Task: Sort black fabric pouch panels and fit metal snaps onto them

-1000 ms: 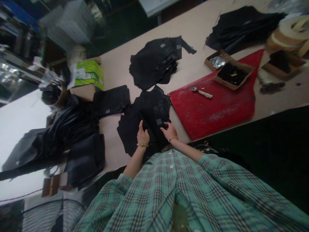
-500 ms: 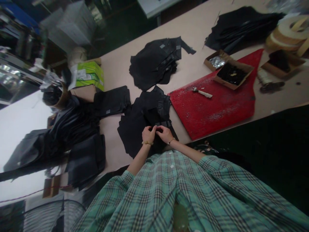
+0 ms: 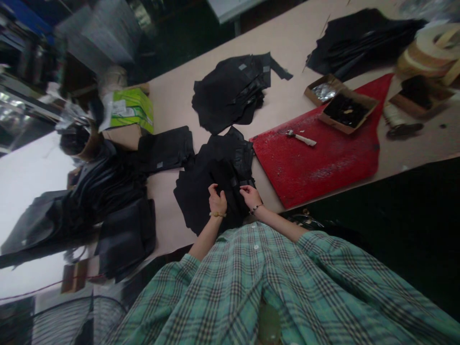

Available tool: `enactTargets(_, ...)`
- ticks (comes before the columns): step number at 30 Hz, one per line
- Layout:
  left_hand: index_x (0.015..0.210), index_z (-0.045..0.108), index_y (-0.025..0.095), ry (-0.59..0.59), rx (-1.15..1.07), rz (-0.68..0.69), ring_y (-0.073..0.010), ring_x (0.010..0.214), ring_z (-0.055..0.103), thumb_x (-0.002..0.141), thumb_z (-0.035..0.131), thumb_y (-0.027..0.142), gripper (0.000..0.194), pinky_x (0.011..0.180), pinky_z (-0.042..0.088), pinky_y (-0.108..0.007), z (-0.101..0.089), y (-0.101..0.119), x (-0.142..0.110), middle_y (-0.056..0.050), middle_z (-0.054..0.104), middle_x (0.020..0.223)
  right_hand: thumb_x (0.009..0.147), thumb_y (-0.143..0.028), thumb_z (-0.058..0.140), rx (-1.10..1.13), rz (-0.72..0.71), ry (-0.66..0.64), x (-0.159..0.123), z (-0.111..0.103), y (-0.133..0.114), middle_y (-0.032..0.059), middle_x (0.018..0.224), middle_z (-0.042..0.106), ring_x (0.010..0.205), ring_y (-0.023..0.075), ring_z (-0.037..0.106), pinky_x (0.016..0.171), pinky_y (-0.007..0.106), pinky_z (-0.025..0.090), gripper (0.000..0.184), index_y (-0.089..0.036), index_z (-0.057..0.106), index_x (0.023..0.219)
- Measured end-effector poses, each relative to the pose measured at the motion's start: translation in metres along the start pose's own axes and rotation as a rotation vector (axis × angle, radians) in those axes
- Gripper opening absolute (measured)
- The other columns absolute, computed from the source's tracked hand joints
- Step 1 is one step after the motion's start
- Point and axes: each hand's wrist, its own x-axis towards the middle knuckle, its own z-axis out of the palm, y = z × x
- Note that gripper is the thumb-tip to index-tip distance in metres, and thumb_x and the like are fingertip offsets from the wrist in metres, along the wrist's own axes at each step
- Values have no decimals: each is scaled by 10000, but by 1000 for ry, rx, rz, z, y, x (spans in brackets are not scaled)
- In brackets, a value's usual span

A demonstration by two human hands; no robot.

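Observation:
A pile of black cut leather pieces [image 3: 223,163] lies at the near edge of the beige table [image 3: 172,100]. My left hand [image 3: 217,201] rests on the pile's near part with its fingers curled round the edge of a black piece [image 3: 230,199]. A short way to the right, my right hand [image 3: 250,196] pinches the other edge of the same piece. Both wrists wear thin bracelets. My green plaid shirt fills the bottom of the view.
A red mat [image 3: 323,153] with a small white-handled tool [image 3: 302,138] lies to the right. Cardboard trays [image 3: 345,111] sit on its far end. More black piles [image 3: 230,91] [image 3: 359,38], tape rolls [image 3: 431,48], a green box [image 3: 131,110] and black bags [image 3: 108,191] surround the spot.
My hands came together over the black piece half a second ago and have now moved a little apart again, still on it.

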Motion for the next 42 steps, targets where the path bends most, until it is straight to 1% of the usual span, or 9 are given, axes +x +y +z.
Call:
enactTargets(4, 1109, 632, 178, -86, 19, 114, -174, 1091, 622, 920, 445, 209, 268, 998, 448, -284, 2, 9, -1, -73, 674, 1143, 816, -207, 587, -87, -129, -72, -12, -4, -14, 42, 904, 741, 826, 166, 681, 822, 307, 533, 193, -169, 711, 958)
enactTargets(9, 1125, 642, 171, -115, 88, -103, -216, 981, 655, 851, 604, 368, 340, 911, 493, -315, -11, 14, 11, -84, 707, 1055, 823, -192, 612, -168, -296, -348, -27, -6, -25, 36, 958, 748, 896, 178, 693, 892, 321, 523, 201, -201, 734, 982)
enactTargets(16, 1323, 514, 260, 150, 438, -64, -270, 986, 640, 843, 571, 214, 486, 870, 494, -390, -163, 20, 39, -85, 651, 1115, 796, -183, 631, -254, -192, -73, -24, -11, -16, 124, 1177, 671, 969, 194, 675, 923, 355, 530, 375, -144, 651, 1168)
enactTargets(19, 1195, 632, 266, 195, 644, 47, -285, 971, 631, 881, 488, 192, 354, 840, 493, -406, -194, 35, 40, -111, 593, 1145, 781, -198, 645, -182, -110, -55, -21, -8, -14, 108, 1151, 686, 965, 188, 680, 917, 358, 537, 354, -165, 657, 1133)
enactTargets(25, 1089, 704, 252, -293, 621, 120, -223, 896, 645, 921, 483, 278, 279, 781, 502, -324, -76, 39, 15, -109, 586, 1109, 756, -181, 635, -16, 105, -14, -9, 1, -9, 68, 958, 731, 863, 168, 693, 812, 332, 565, 266, -167, 689, 1016)
enactTargets(29, 1035, 708, 244, -362, 447, 36, -252, 944, 650, 823, 612, 580, 408, 807, 510, -337, -9, 23, -4, -103, 611, 1094, 774, -197, 620, 56, 113, -93, -8, 6, -11, 47, 859, 732, 782, 151, 685, 787, 308, 562, 239, -161, 700, 996)
enactTargets(33, 1051, 695, 218, -297, 373, -5, -259, 1049, 637, 853, 603, 483, 343, 896, 494, -347, -4, 10, -8, -119, 627, 1142, 758, -154, 605, 67, -87, -237, -18, 5, -17, 41, 937, 732, 862, 153, 681, 861, 316, 542, 222, -178, 696, 959)
enactTargets(36, 1143, 653, 186, -221, 303, 9, -245, 1142, 603, 913, 482, 267, 298, 978, 466, -353, -11, 4, -7, -127, 635, 1177, 760, -172, 607, -108, -240, 32, -19, -5, -16, 93, 1074, 693, 948, 193, 651, 932, 373, 513, 310, -176, 674, 1063)
enactTargets(42, 1335, 530, 235, -170, 211, 141, -207, 1132, 601, 911, 399, 133, 456, 925, 499, -319, -17, 2, -10, -94, 562, 1320, 757, -279, 659, -265, -59, 196, -6, -19, -9, 84, 990, 707, 900, 220, 653, 889, 388, 521, 299, -172, 665, 1036)
